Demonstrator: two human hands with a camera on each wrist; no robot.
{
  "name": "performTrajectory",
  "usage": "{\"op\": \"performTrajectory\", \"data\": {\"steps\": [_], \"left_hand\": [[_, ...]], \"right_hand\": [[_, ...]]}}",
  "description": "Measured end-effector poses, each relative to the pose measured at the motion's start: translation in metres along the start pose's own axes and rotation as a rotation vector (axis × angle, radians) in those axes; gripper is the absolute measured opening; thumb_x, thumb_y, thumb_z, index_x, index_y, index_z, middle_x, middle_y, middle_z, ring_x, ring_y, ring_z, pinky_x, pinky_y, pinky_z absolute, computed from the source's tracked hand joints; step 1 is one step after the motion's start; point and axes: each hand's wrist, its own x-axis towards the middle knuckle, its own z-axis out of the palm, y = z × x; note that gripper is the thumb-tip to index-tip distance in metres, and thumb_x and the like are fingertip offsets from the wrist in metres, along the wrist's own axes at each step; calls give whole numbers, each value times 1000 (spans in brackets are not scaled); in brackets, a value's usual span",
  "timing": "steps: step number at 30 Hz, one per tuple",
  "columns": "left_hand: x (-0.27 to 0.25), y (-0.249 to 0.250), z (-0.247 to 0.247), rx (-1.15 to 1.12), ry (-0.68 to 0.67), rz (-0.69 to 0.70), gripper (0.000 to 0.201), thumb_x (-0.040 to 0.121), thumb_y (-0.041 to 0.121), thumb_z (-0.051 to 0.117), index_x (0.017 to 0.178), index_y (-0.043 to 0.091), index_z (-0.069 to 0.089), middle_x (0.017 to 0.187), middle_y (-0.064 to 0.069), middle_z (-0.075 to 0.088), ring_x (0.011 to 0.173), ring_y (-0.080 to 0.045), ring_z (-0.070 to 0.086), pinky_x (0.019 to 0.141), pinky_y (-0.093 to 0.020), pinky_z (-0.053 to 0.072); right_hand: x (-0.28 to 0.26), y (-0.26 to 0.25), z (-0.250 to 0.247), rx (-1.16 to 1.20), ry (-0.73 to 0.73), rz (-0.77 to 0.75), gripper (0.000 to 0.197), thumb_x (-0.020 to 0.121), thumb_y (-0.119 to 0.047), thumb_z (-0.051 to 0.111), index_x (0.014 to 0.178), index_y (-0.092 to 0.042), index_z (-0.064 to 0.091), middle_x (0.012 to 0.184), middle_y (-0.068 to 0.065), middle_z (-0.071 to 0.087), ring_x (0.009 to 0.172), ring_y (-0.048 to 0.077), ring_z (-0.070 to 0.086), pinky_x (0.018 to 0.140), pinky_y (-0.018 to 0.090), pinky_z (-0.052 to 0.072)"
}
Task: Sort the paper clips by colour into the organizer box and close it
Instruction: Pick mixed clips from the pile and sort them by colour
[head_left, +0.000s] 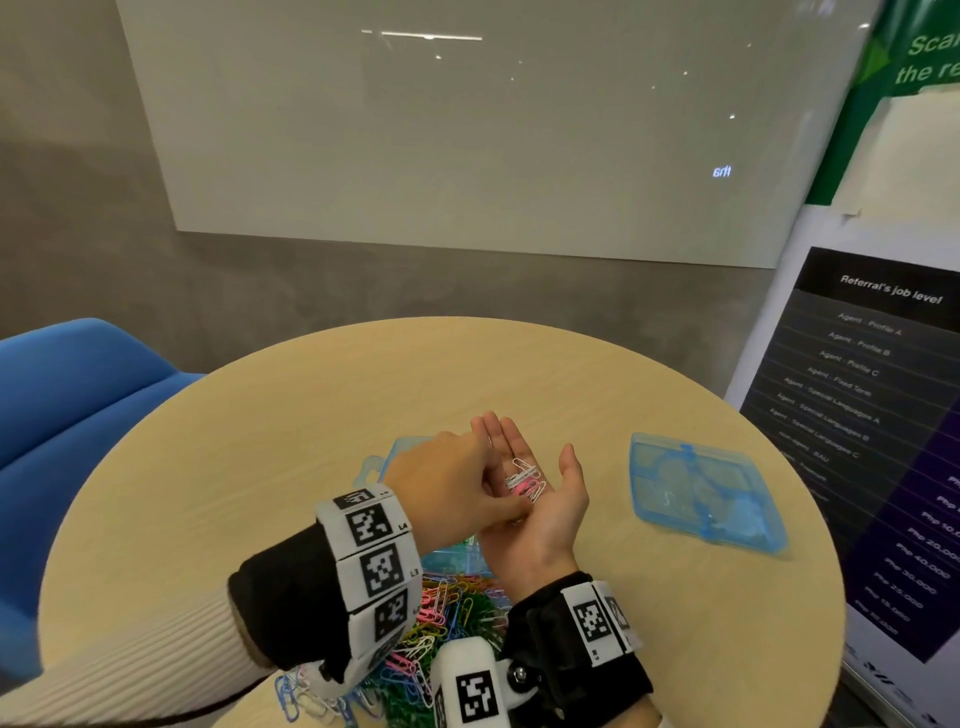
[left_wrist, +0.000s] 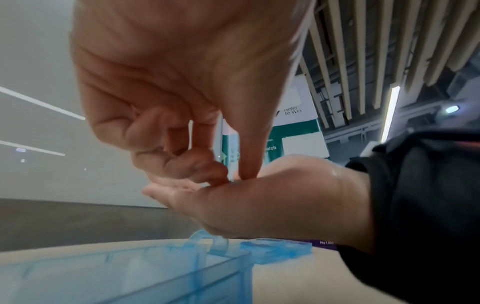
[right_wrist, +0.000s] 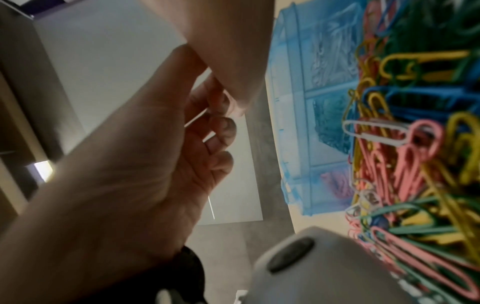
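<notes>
My right hand (head_left: 527, 447) lies palm up above the blue organizer box (head_left: 402, 449), flat and open, with a few white and pink paper clips (head_left: 525, 484) on the palm. My left hand (head_left: 501, 501) reaches over from the left, and its curled thumb and forefinger pinch a clip at the near edge of that little heap. The left wrist view shows these fingertips (left_wrist: 245, 170) pressed onto the right palm (left_wrist: 246, 201). In the right wrist view the box (right_wrist: 296, 107) holds white, blue and pink clips in separate compartments.
A big loose pile of mixed paper clips (head_left: 441, 613) lies at the near edge of the round wooden table (head_left: 311, 415), right under my wrists. The box's detached blue lid (head_left: 701, 493) lies to the right. A blue chair (head_left: 78, 389) stands left, a poster stand (head_left: 857, 415) right.
</notes>
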Motion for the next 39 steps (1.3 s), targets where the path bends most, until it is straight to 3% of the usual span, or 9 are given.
{"op": "performTrajectory", "data": {"steps": [6,11,16,18,24,30,33,37,39], "left_hand": [[8,-6,2,-152,-76,-32,20,80,37,72,77,18,71,70,6,65,64,-8,58,59,-24,47],[13,-12,-3,-227,-101,-10,11,78,30,74,77,19,73,78,2,70,74,-12,64,71,-32,55],[15,-15,-11,-206,-86,16,7,81,31,73,83,25,69,82,7,68,65,-3,58,62,-22,46],[15,-17,-13,-217,-84,31,9,82,33,73,79,30,64,82,8,68,65,-3,57,65,-25,48],[18,-29,-16,-249,-104,21,13,83,36,72,85,24,68,82,7,67,74,-12,62,76,-36,53],[13,-44,-22,-247,-104,-23,17,86,38,69,82,21,69,72,7,71,65,-8,63,66,-26,49],[8,-46,-20,-209,-116,-44,26,84,48,68,85,23,69,77,6,71,70,-12,67,69,-33,54],[7,-38,-16,-181,-86,-11,29,83,51,67,91,23,68,81,9,65,62,-5,59,58,-24,44],[8,-32,-14,-182,-60,20,27,83,50,67,89,24,67,81,9,65,60,-3,56,57,-23,43]], "right_hand": [[2,1,-1,23,-26,18,67,98,-55,29,128,-2,57,127,16,64,125,28,56,113,42,35],[1,0,-2,40,-32,28,66,99,-54,30,129,-1,56,128,17,63,123,29,57,102,39,45],[2,0,-2,79,-25,16,65,99,-52,31,125,1,58,125,19,65,112,29,62,96,39,50],[2,1,-2,67,-21,14,65,99,-53,30,126,0,58,125,17,65,108,28,64,88,35,55],[5,0,-4,101,-12,23,65,99,-51,32,130,1,56,127,19,63,124,29,57,90,35,51],[7,-5,-6,122,7,-4,65,99,-50,31,130,2,55,126,21,64,120,30,60,113,39,35],[7,-6,-6,133,4,-5,65,99,-50,32,129,3,55,125,21,64,120,30,60,113,40,36],[5,-4,-4,106,-25,10,66,99,-51,32,130,2,55,126,20,64,123,30,58,113,42,36],[5,-2,-4,108,-42,20,65,99,-52,33,128,2,56,126,20,63,123,32,58,107,45,44]]}}
